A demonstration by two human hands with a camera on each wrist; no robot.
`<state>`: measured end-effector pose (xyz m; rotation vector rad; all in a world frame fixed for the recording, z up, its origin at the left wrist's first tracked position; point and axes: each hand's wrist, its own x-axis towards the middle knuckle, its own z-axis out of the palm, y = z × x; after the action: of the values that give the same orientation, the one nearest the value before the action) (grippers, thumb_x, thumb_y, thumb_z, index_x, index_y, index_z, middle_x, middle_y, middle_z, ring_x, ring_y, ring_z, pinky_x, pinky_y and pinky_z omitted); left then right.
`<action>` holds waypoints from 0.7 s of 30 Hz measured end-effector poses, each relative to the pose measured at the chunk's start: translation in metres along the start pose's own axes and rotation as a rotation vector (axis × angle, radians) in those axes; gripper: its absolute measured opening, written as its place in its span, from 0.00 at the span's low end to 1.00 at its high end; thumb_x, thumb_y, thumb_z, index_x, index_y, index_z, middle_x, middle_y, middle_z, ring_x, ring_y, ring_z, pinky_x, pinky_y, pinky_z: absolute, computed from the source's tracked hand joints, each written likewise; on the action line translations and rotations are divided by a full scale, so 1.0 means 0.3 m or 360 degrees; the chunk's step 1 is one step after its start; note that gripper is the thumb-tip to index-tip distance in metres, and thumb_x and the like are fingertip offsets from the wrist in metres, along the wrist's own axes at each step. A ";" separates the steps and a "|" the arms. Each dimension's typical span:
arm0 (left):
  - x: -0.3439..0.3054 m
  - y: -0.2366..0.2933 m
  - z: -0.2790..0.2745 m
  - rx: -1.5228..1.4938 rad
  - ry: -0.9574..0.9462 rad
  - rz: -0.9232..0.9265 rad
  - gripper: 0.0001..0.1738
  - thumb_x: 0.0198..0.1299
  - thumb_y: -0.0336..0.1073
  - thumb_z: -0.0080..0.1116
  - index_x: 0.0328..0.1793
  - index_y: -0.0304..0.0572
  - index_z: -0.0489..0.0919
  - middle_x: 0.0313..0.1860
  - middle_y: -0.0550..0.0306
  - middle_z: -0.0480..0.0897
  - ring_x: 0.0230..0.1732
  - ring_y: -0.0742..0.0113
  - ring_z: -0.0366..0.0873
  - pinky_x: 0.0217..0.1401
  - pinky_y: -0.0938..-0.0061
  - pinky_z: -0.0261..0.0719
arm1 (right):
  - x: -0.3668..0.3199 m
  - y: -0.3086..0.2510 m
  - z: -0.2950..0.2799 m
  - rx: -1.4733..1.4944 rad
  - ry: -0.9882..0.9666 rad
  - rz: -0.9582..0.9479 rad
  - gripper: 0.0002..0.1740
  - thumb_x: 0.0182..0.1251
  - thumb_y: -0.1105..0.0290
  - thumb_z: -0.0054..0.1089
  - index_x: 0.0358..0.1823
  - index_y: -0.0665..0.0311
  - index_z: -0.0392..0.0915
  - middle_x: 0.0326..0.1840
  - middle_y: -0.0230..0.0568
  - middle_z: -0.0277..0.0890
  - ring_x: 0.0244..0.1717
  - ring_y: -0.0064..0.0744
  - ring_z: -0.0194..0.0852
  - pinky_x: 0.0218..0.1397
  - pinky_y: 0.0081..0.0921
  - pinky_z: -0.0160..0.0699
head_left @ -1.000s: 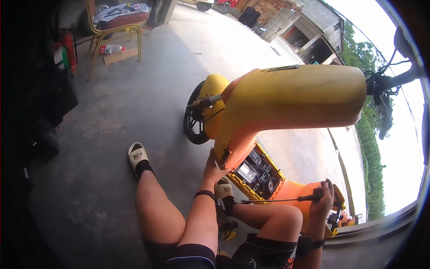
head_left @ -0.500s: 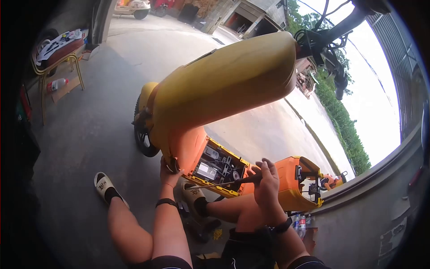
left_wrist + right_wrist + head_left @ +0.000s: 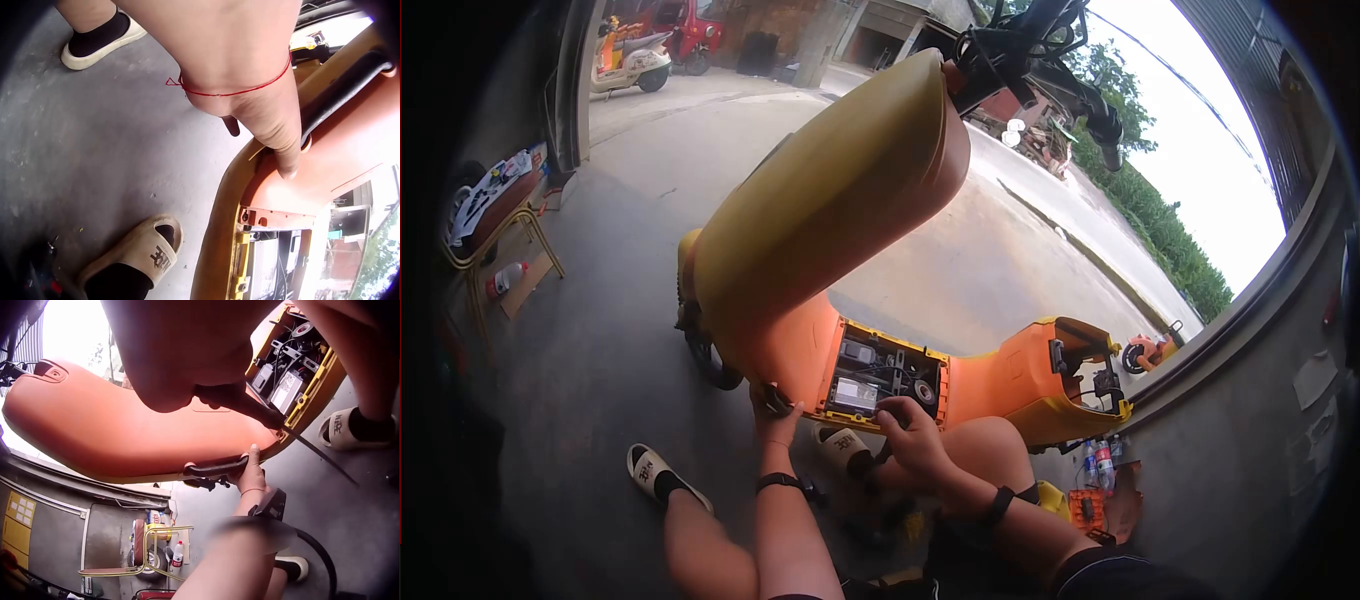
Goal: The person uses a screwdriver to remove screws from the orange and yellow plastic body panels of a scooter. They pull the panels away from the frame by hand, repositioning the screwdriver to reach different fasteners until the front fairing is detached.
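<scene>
A yellow and orange scooter stands before the person, its floor compartment uncovered, showing wires and boxes. The left hand grips the body edge beside a black bar; in the left wrist view its thumb lies on the orange panel, one fingertip showing beyond. By the compartment's near edge, the right hand holds a long screwdriver. Its dark handle is in the hand and its shaft crosses the yellow rim's corner in the right wrist view; where the tip points is unclear.
Sandalled feet rest on the grey floor near the scooter. Bottles and orange parts lie at right by the wall. At left stands a chair with items on it. Handlebars rise at the top.
The right hand has come left and down from beside the rear body to the compartment's near edge, the screwdriver with it. The left hand keeps its grip. The head view has swung right.
</scene>
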<state>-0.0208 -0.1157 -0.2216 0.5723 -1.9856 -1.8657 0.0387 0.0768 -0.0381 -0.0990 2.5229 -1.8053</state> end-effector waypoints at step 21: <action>0.021 -0.023 0.049 -0.0511 0.0284 0.0042 0.44 0.38 0.33 0.80 0.62 0.42 0.65 0.57 0.50 0.75 0.58 0.53 0.75 0.59 0.64 0.78 | -0.184 0.579 0.194 -0.0739 -0.2106 -0.0486 0.22 0.63 0.66 0.59 0.56 0.70 0.78 0.47 0.57 0.83 0.49 0.54 0.83 0.52 0.40 0.80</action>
<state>-0.0334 -0.1068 -0.2296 0.5902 -1.5341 -1.9863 0.0926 0.0817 -0.2217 -1.2395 1.8059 -0.6237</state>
